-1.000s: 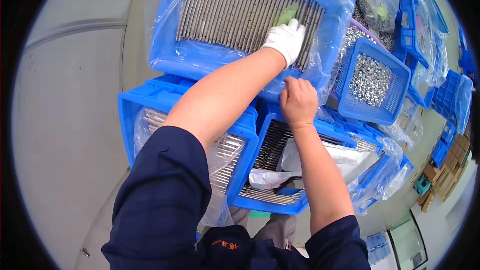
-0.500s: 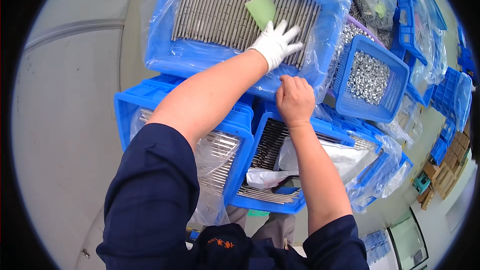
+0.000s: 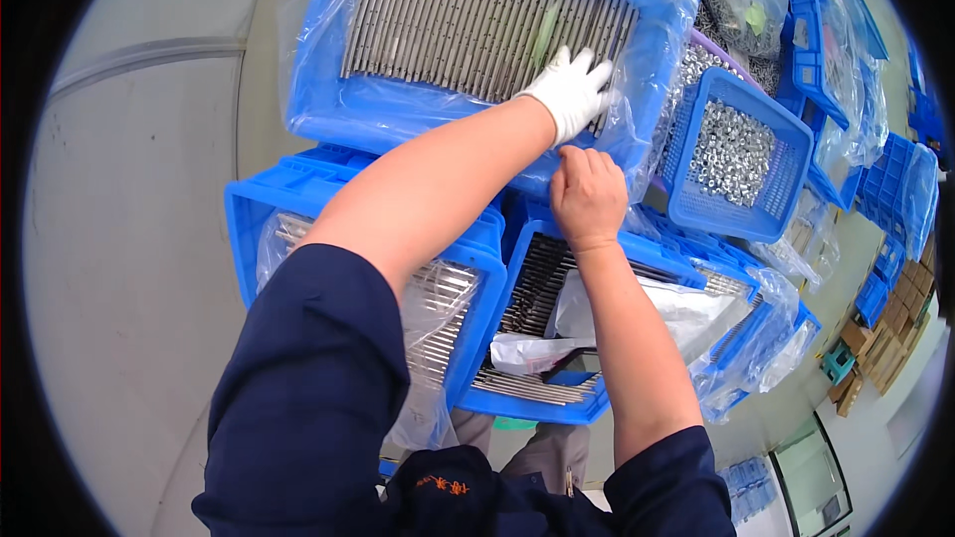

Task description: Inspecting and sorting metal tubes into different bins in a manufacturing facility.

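Note:
My left hand (image 3: 572,94), in a white glove, reaches over the upper blue crate (image 3: 343,119) with its fingers spread. It lies on or just above the right part of a row of slim metal rods (image 3: 438,25). A narrow green slip of paper (image 3: 545,35), turned nearly edge-on, shows by its fingertips. My bare right hand (image 3: 589,197) is closed at the near right edge of that crate, against the clear plastic liner (image 3: 637,129). Its curled fingers hide what they grip, if anything.
A blue basket (image 3: 686,214) of small metal nut-like parts stands to the right. Nearer to me are a crate (image 3: 482,283) of bagged rods and another (image 3: 527,408) with dark and silvery rods under white packaging (image 3: 662,313). Blue crates (image 3: 885,179) and cardboard boxes (image 3: 900,303) stand farther right.
My left hand has shifted slightly right and nearer to me. The green paper has turned from broad side to almost edge-on. My right hand has stayed in place.

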A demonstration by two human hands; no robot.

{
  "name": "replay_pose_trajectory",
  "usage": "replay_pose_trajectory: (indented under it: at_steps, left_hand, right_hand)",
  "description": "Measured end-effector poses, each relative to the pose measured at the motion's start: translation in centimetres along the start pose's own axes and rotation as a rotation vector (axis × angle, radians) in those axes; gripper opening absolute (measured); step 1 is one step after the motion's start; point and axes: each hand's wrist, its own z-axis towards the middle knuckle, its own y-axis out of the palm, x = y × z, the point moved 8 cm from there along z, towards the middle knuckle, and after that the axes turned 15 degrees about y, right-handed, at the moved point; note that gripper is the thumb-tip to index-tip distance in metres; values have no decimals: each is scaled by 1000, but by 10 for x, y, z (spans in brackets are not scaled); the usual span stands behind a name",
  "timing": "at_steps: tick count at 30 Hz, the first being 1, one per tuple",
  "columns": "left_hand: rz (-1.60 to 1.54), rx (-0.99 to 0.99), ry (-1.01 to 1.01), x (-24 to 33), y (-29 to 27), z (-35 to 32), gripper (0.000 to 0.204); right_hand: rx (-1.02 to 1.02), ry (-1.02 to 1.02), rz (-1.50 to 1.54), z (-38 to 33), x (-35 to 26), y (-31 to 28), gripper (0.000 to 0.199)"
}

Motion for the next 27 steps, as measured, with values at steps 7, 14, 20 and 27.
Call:
replay_pose_trajectory:
  at_steps: [7, 14, 20, 27]
  left_hand:
    - [-67, -219, 40, 1, -46, -13, 37]
    - [-588, 1006, -303, -9, -254, -174, 29]
    - [-474, 1326, -301, 95, -276, -311, 30]
    - [-364, 1196, -205, 243, -231, -320, 26]
  right_hand:
    - [48, -51, 17, -2, -2, 2, 8]
    - [131, -77, 42, -6, 2, -1, 6]
    - [15, 0, 236, 1, 15, -3, 18]
    - [-3, -65, 561, -70, 15, -126, 22]
